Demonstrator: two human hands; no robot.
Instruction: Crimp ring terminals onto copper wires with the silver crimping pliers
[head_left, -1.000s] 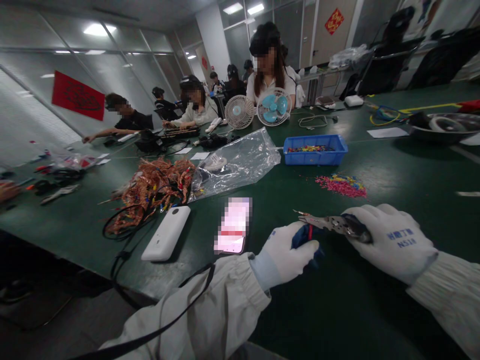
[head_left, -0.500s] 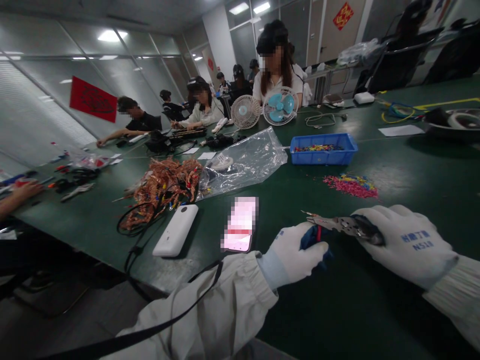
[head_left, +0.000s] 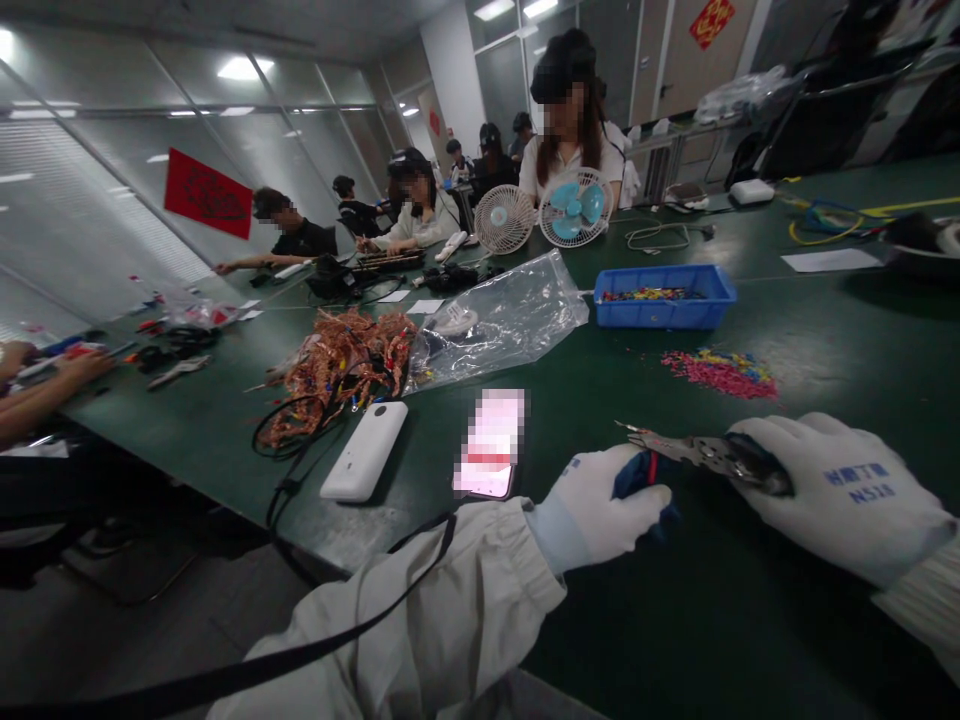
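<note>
Pliers [head_left: 701, 452] sit in my right hand [head_left: 844, 495], its gloved grip wrapped around the dark handles, with the metal nose pointing left, low over the green bench [head_left: 750, 600]. My left hand [head_left: 600, 505], also in a white glove, is curled in a narrow grip on a small red wire [head_left: 651, 468] and a bit of blue material, right at the plier jaws. Just left of that hand lies a phone [head_left: 491, 445] with its screen lit, and beside it a white power bank [head_left: 365, 451]. Farther out I see a tangle of copper wires [head_left: 337, 365], a clear plastic bag [head_left: 510, 318], a blue tray [head_left: 664, 297] and a scatter of colored bits [head_left: 716, 372]. 2 small fans [head_left: 544, 212] stand beyond.
</note>
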